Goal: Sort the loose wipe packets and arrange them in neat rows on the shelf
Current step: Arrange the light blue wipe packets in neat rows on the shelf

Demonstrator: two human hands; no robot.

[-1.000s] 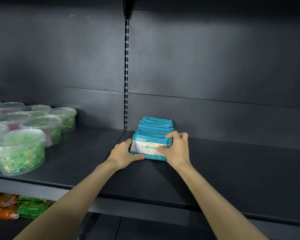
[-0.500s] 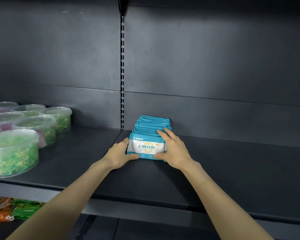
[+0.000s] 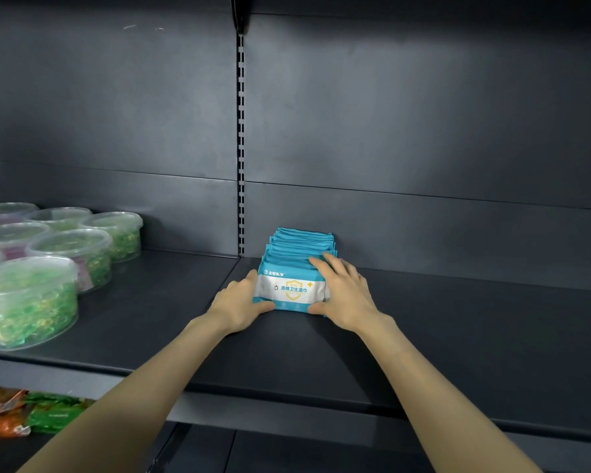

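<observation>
Left grip [image 3: 238, 302] and right grip [image 3: 347, 291], fingers straight, press the packets [image 3: 301, 244] between them. Advise even inward pressure, squaring edges.

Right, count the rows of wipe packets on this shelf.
1. The row of wipe packets stands front to back on the shelf by the slotted upright, left hand against its left side, right hand over its right. Hands may hide others.

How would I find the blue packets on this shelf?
Look at the dark shelf, then the slotted strip on its back wall. Right of the strip's foot, wipe packets stand between the left hand and right hand. They're blue and white; the tubs are clear with green inside.
</observation>
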